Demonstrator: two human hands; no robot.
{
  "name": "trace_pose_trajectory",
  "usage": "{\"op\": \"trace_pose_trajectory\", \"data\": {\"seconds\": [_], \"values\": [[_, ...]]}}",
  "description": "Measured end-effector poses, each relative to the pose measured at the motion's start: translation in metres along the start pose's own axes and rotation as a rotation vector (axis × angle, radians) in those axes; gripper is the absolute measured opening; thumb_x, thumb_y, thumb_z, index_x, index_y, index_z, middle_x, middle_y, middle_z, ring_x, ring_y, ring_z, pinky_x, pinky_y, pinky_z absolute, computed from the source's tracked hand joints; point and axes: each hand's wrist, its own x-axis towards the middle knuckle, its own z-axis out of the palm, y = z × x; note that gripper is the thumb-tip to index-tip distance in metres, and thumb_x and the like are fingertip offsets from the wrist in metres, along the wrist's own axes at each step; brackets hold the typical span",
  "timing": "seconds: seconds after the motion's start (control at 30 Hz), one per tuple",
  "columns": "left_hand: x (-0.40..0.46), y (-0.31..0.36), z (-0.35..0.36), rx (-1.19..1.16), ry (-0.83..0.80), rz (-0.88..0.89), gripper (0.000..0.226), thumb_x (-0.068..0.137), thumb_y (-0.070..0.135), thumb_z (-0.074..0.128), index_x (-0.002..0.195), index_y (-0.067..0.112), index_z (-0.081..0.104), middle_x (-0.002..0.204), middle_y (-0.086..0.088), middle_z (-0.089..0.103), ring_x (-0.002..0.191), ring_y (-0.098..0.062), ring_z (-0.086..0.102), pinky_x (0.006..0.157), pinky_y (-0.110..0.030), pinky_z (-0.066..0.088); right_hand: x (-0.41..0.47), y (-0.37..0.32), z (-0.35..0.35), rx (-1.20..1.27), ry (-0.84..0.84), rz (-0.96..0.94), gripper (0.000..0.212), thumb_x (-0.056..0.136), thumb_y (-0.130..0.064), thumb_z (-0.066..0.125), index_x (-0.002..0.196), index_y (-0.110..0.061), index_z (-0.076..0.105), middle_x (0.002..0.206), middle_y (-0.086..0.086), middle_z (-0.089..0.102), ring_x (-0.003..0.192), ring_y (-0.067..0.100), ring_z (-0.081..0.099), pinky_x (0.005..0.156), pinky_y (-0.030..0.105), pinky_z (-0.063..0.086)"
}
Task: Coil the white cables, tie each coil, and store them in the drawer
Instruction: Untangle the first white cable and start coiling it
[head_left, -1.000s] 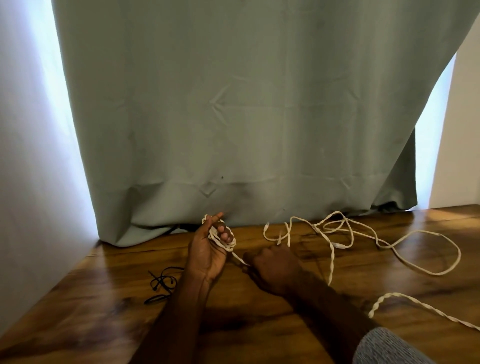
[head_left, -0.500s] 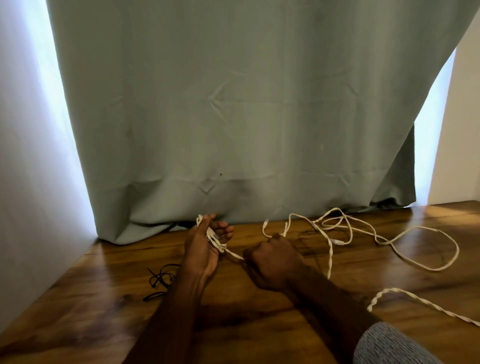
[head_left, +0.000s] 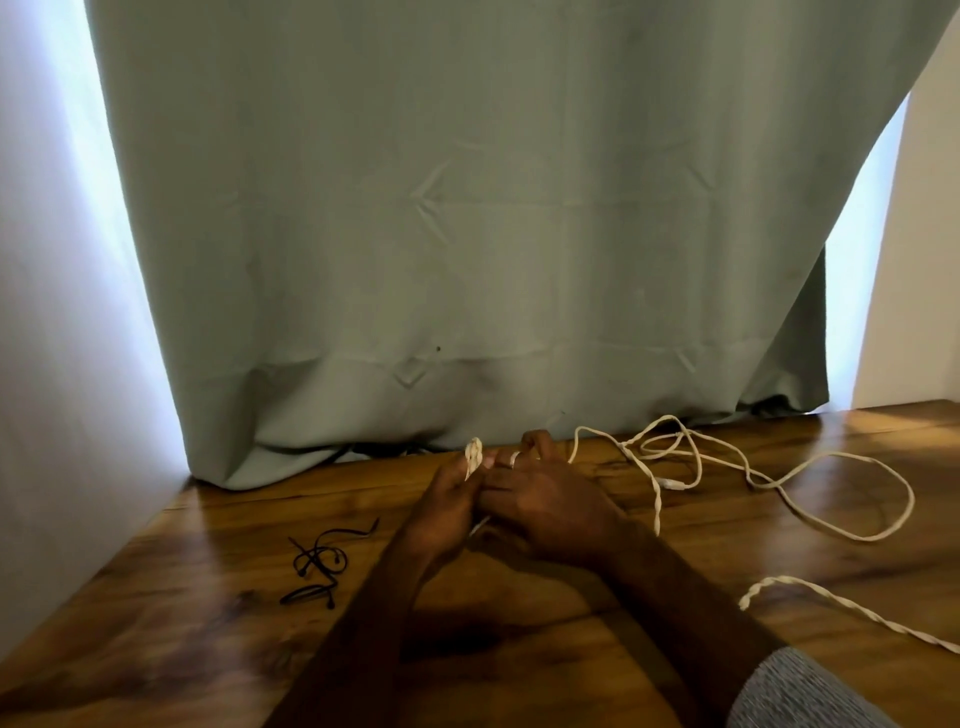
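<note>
Two hands meet at lower centre of the frame, the left hand (head_left: 441, 512) gripping a small coil (head_left: 473, 457) of the one white cable (head_left: 810, 512), the right hand (head_left: 545, 506) curled round its strand, loose loops trailing right across the table (head_left: 675, 649), one black cord (head_left: 319, 564) lower left.

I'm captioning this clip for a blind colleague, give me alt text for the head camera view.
Two hands meet over a wooden table: the left hand holds a small coil of white cable, and the right hand works at it. The rest of the cable sprawls to the right; a black cord lies left, a green curtain behind.
</note>
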Motion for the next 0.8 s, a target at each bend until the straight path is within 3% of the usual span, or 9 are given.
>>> {"op": "trace_pose_trajectory", "data": {"seconds": [0.1,0.2,0.27,0.37,0.47,0.53,0.6,0.7,0.8], "values": [[-0.005,0.0,-0.001,0.107,-0.096,-0.067,0.022,0.104,0.026,0.048,0.107,0.025,0.069,0.076,-0.009,0.072,0.065,-0.027,0.063,0.06,-0.036,0.045,0.0,0.005,-0.007,-0.038,0.095,0.089,0.031,0.09,-0.053,0.055,0.101,-0.025,0.061,0.092,-0.005,0.073,0.082,0.02,0.067,0.089,0.049,0.048],[-0.008,0.002,0.004,0.086,-0.203,-0.112,0.039,0.103,0.043,0.045,0.078,0.023,0.067,0.057,-0.008,0.053,0.041,-0.017,0.035,0.046,-0.027,0.023,-0.006,0.008,-0.012,-0.015,0.144,0.253,0.044,0.086,-0.065,0.05,0.1,-0.024,0.056,0.081,-0.006,0.069,0.071,0.017,0.065,0.082,0.04,0.05],[-0.006,0.002,0.005,0.021,-0.244,-0.125,0.044,0.103,0.044,0.042,0.073,0.021,0.064,0.056,-0.007,0.046,0.038,-0.014,0.028,0.047,-0.028,0.016,-0.011,0.011,-0.011,0.17,0.115,0.354,0.043,0.089,-0.062,0.052,0.105,-0.022,0.058,0.088,-0.004,0.068,0.074,0.015,0.063,0.073,0.033,0.049],[-0.001,-0.001,0.0,-0.11,-0.361,-0.214,0.051,0.103,0.049,0.036,0.083,0.014,0.066,0.054,-0.006,0.035,0.034,-0.012,0.022,0.043,-0.025,0.012,-0.02,0.019,-0.008,0.502,0.113,0.515,0.03,0.094,-0.045,0.064,0.112,-0.022,0.06,0.103,-0.01,0.06,0.084,0.001,0.056,0.07,0.02,0.048],[-0.003,0.0,-0.005,-0.219,-0.496,-0.291,0.063,0.098,0.063,0.033,0.085,0.009,0.061,0.048,-0.001,0.03,0.03,-0.008,0.02,0.039,-0.021,0.008,-0.029,0.029,-0.005,0.689,0.144,0.655,0.014,0.097,-0.03,0.066,0.101,-0.018,0.069,0.089,-0.012,0.067,0.071,0.005,0.063,0.061,0.022,0.05],[-0.006,0.002,-0.004,-0.198,-0.528,-0.237,0.054,0.094,0.061,0.048,0.081,0.009,0.058,0.047,0.001,0.028,0.03,-0.006,0.02,0.038,-0.02,0.008,-0.032,0.03,-0.004,0.825,0.126,0.745,0.009,0.097,-0.023,0.066,0.095,-0.017,0.072,0.077,-0.013,0.07,0.056,0.008,0.064,0.051,0.021,0.048],[-0.007,0.003,-0.002,-0.186,-0.527,-0.187,0.046,0.092,0.053,0.057,0.079,0.009,0.056,0.047,0.0,0.026,0.029,-0.006,0.02,0.037,-0.017,0.012,-0.031,0.027,-0.005,0.838,0.149,0.766,0.01,0.097,-0.019,0.066,0.094,-0.015,0.076,0.076,-0.017,0.071,0.065,0.004,0.067,0.057,0.014,0.046],[-0.006,0.005,-0.001,-0.364,-0.518,-0.239,0.046,0.096,0.05,0.044,0.076,0.01,0.055,0.043,0.002,0.027,0.026,-0.005,0.021,0.035,-0.016,0.013,-0.023,0.018,-0.006,0.967,0.179,0.859,0.023,0.1,-0.026,0.06,0.091,-0.014,0.077,0.068,-0.013,0.07,0.061,0.0,0.064,0.056,0.015,0.045],[-0.006,0.01,-0.003,-0.54,-0.532,-0.287,0.057,0.093,0.059,0.036,0.071,0.011,0.056,0.038,0.004,0.029,0.024,-0.005,0.022,0.034,-0.016,0.009,-0.018,0.01,-0.003,1.145,0.159,0.944,0.038,0.096,-0.051,0.051,0.081,-0.025,0.075,0.062,-0.002,0.066,0.051,0.008,0.055,0.048,0.023,0.039]]}}
